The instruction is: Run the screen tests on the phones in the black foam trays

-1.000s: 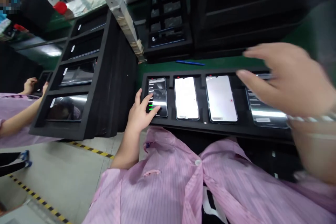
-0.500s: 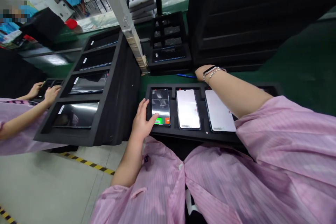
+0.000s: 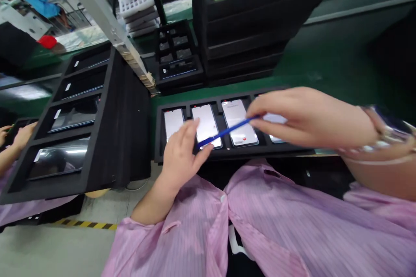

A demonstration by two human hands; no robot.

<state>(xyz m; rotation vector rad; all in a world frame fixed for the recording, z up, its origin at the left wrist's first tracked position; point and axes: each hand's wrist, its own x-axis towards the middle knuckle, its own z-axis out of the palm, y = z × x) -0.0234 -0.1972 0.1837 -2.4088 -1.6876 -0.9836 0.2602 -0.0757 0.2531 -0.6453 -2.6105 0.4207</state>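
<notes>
My right hand (image 3: 292, 114) pinches one end of a slim blue pen (image 3: 232, 129) over the tray. The pen slants down to the left, its far end lying between the thumb and forefinger of my left hand (image 3: 182, 151). Those left fingers are apart; whether they touch the pen I cannot tell. Below, a black foam tray (image 3: 158, 138) holds several phones with lit pale screens. My left hand partly covers the leftmost phone (image 3: 173, 120). The pen crosses above the second phone (image 3: 204, 117) and third phone (image 3: 232, 112); my right hand hides much of the fourth phone (image 3: 276, 138).
On the left stands a tall stack of black foam trays (image 3: 126, 117) with dark phones on top. Behind are a pale post (image 3: 113, 30), a smaller tray (image 3: 178, 78) and large stacked black trays (image 3: 240, 39). A co-worker's hand (image 3: 24, 136) is at far left.
My right hand has picked up the blue pen from the green table and brought it over the phones. The leftmost phone's screen has turned pale. The view has shifted right.
</notes>
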